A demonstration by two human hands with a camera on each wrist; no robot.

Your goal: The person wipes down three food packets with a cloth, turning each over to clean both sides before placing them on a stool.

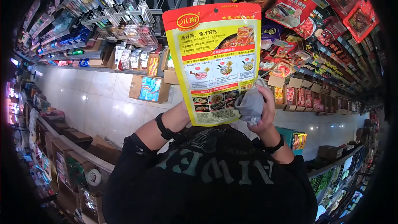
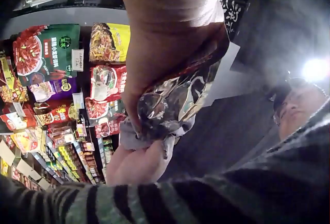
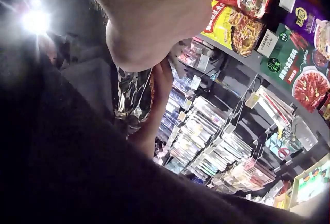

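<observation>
A yellow and red food pouch (image 1: 219, 66) is held up before the chest, its printed face to the head camera. My left hand (image 1: 182, 114) grips its lower left side, fingers hidden behind it. At the lower right, my right hand (image 1: 265, 110) holds a crumpled grey cloth (image 1: 251, 104) against the pouch edge. In the left wrist view, the left hand (image 2: 165, 33) reaches down over the silvery pouch surface (image 2: 178, 98), with the right hand (image 2: 136, 165) below. The right wrist view shows the silvery surface (image 3: 133, 92) between the right hand (image 3: 152, 23) and left hand (image 3: 161, 87).
Seasoning pouches (image 1: 290, 4) hang on a rack at the upper right, above open cartons (image 1: 294, 95). Small hanging goods (image 1: 132, 20) fill the upper left, and a carton of blue packets (image 1: 149, 89) stands on the tiled floor (image 1: 95, 85). Another person (image 2: 299, 108) appears at the left wrist view's right.
</observation>
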